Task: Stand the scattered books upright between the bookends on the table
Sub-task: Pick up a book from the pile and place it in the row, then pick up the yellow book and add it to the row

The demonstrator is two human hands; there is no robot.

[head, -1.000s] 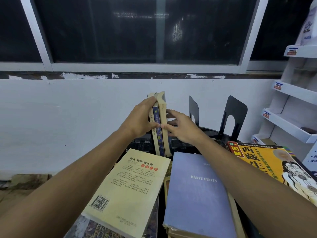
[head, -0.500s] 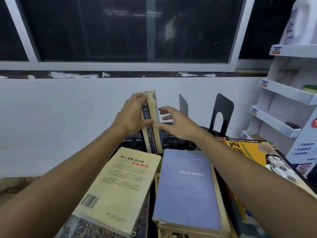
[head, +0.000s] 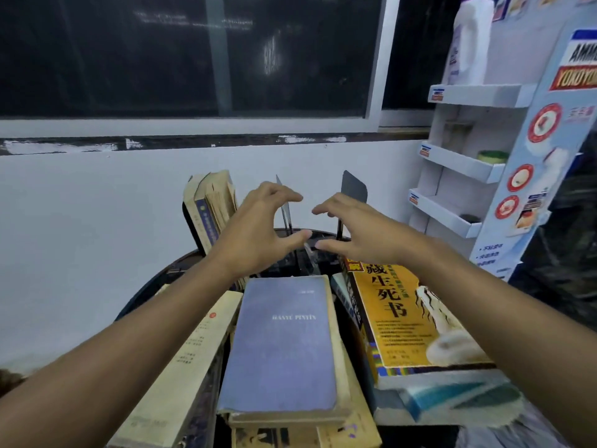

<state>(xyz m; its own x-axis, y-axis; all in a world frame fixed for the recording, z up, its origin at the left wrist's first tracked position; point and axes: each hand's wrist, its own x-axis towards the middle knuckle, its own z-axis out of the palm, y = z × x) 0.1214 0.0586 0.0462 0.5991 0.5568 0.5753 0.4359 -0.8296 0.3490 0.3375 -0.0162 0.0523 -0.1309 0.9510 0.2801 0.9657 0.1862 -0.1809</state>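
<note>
Two worn books point(head: 211, 208) stand upright at the back left of the round dark table point(head: 151, 282), leaning on a black bookend. My left hand point(head: 258, 231) and right hand point(head: 352, 227) hover open just right of them, fingers curled, holding nothing. Behind the hands stand a thin black bookend point(head: 284, 208) and a wider black bookend point(head: 353, 189). Flat in front lie a blue book point(head: 284, 344) atop a stack, a cream book point(head: 181, 367) at left under my forearm, and a yellow book point(head: 403, 318) at right.
A white wall and dark window rise close behind the table. A white display rack point(head: 462, 163) with several shelves stands at the right, a white bottle point(head: 468, 43) on its top shelf.
Both hands have let go of the upright books and moved right, now open in front of the bookends. The books stay standing at the left. The camera has shifted right.
</note>
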